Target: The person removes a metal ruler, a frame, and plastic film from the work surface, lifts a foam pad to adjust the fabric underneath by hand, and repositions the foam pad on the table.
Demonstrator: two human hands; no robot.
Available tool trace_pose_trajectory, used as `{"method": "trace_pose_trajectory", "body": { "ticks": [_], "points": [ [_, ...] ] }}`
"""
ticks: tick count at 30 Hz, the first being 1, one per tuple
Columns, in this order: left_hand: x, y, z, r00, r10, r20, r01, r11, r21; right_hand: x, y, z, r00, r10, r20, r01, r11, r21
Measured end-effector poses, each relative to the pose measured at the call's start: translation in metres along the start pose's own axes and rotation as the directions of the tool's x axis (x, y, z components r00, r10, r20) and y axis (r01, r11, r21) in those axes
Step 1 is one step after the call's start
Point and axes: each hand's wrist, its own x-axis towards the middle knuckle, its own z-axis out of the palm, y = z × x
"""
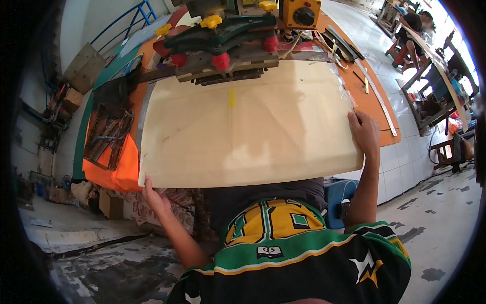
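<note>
A large cream sheet lies across the worktable in front of me, its near edge reaching over my lap. A yellow strip marks its upper middle. My left hand is at the near left corner, with the thumb on top and the other fingers mostly hidden below the edge. On the right edge, my right hand grips the sheet, fingers folded over it. Above the sheet's far side hangs a machine head with green arms, red knobs and a dark bar underneath; I cannot tell whether the bar touches the sheet.
A tray of metal tools sits on orange cloth at the left. A long metal ruler lies along the table's right side. A yellow control box stands behind. Farther right, a person sits near another bench.
</note>
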Motion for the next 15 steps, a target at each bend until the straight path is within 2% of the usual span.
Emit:
{"method": "trace_pose_trajectory", "body": {
  "ticks": [8,10,15],
  "points": [
    [-0.005,0.002,0.004,0.999,0.038,0.009,-0.038,0.999,0.028,0.002,-0.002,0.001,1.000,0.014,-0.009,-0.014,1.000,-0.003],
    [-0.004,0.001,0.004,0.999,0.041,0.013,-0.042,0.998,0.043,0.002,-0.010,-0.007,0.988,0.118,0.100,-0.113,0.992,-0.053],
    [0.002,-0.007,-0.002,0.996,0.085,0.035,-0.085,0.996,0.019,0.003,-0.003,-0.003,0.995,0.069,0.071,-0.066,0.997,-0.038]
  ]
}}
